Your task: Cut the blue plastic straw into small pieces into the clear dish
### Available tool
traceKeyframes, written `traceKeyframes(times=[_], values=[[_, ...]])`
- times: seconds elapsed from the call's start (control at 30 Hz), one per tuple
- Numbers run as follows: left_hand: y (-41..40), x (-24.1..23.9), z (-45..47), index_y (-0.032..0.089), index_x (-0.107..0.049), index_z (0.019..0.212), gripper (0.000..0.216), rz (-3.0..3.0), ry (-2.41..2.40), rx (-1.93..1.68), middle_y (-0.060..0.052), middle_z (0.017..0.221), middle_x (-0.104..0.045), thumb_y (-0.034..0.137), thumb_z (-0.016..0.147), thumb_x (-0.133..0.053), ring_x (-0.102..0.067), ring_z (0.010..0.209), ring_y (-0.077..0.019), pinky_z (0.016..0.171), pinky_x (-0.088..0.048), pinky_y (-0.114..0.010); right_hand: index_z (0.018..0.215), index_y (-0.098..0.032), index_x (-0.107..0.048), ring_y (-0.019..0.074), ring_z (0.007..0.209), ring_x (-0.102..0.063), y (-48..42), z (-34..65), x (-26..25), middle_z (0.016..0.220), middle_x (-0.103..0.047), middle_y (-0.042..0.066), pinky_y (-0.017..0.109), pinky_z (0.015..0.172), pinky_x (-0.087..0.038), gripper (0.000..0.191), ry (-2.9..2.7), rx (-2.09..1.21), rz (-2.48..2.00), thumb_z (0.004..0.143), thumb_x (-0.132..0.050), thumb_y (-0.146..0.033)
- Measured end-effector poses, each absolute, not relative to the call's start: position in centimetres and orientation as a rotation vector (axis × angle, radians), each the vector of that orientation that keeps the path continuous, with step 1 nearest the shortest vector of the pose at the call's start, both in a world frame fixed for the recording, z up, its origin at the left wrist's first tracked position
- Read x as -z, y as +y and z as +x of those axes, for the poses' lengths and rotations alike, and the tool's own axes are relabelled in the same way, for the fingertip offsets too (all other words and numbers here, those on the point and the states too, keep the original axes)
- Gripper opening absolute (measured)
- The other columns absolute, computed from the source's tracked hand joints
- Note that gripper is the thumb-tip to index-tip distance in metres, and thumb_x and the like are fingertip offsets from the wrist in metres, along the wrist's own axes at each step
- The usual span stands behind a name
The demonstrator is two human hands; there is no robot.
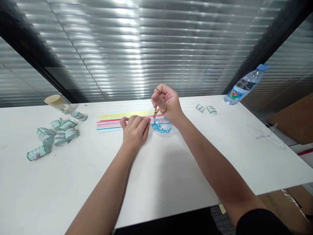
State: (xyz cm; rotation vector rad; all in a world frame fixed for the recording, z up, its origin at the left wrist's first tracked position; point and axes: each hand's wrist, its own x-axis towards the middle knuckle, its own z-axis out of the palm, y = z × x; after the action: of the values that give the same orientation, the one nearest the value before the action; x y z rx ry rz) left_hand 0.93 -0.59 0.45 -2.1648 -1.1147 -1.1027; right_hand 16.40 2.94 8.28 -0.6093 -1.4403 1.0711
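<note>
My right hand (167, 102) is closed around small rose-gold scissors (158, 109), whose blades point down toward my left fingertips. My left hand (135, 130) pinches something thin that I cannot make out, right beside the blades. Just under the scissors sits a small clear dish (161, 128) with several blue cut bits in it. A row of coloured straws (114, 119), yellow, red, pink and blue, lies flat on the white table (171, 169) behind my left hand.
Several small rolled paper labels or tape rolls (57, 137) are scattered at the left, beside a clear jar with a tan lid (57, 102). Two more small rolls (206, 108) lie at the right. A water bottle (244, 85) leans at the far right. Clear plastic pieces (269, 138) lie near the right edge.
</note>
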Motion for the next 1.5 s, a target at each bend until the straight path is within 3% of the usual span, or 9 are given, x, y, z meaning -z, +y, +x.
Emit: traceKeyframes(times=[0.27, 0.5, 1.03, 1.5], values=[[-0.5, -0.4, 0.9, 0.023, -0.062, 0.092, 0.012, -2.172, -1.139, 1.098, 0.000, 0.072, -0.065, 0.020, 0.090, -0.051, -0.057, 0.076, -0.0183, 0.078, -0.021, -0.038, 0.064, -0.022, -0.037, 0.0056, 0.050, -0.037, 2.7, 16.3, -8.3, 0.051, -0.034, -0.009, 0.022, 0.049, -0.035, 0.052, -1.428, -1.084, -0.620, 0.067, -0.070, -0.062], [-0.5, -0.3, 1.0, 0.023, -0.062, 0.104, 0.017, -2.110, -1.199, 1.128, -0.004, 0.084, -0.068, 0.023, 0.090, -0.054, -0.058, 0.083, -0.0204, 0.080, -0.021, -0.038, 0.063, -0.022, -0.037, 0.0047, 0.047, -0.036, 2.9, 16.5, -8.5, 0.048, -0.034, -0.009, 0.021, 0.046, -0.032, 0.053, -1.397, -1.089, -0.645, 0.065, -0.072, -0.061], [-0.4, -0.4, 1.0, 0.024, -0.062, 0.094, 0.014, -2.043, -1.218, 1.150, -0.003, 0.081, -0.069, 0.018, 0.090, -0.049, -0.057, 0.082, -0.0209, 0.078, -0.020, -0.038, 0.058, -0.022, -0.034, 0.0043, 0.043, -0.036, 2.9, 17.1, -9.1, 0.047, -0.033, -0.008, 0.020, 0.044, -0.032, 0.051, -1.341, -1.009, -0.747, 0.072, -0.069, -0.055], [-0.5, -0.5, 1.0, 0.023, -0.060, 0.090, 0.010, -2.062, -1.186, 1.125, 0.000, 0.075, -0.067, 0.018, 0.090, -0.052, -0.056, 0.079, -0.0194, 0.078, -0.020, -0.038, 0.069, -0.023, -0.038, 0.0071, 0.054, -0.039, 3.1, 17.2, -9.0, 0.058, -0.038, -0.006, 0.022, 0.044, -0.030, 0.049, -1.382, -0.958, -0.686, 0.069, -0.067, -0.062]])
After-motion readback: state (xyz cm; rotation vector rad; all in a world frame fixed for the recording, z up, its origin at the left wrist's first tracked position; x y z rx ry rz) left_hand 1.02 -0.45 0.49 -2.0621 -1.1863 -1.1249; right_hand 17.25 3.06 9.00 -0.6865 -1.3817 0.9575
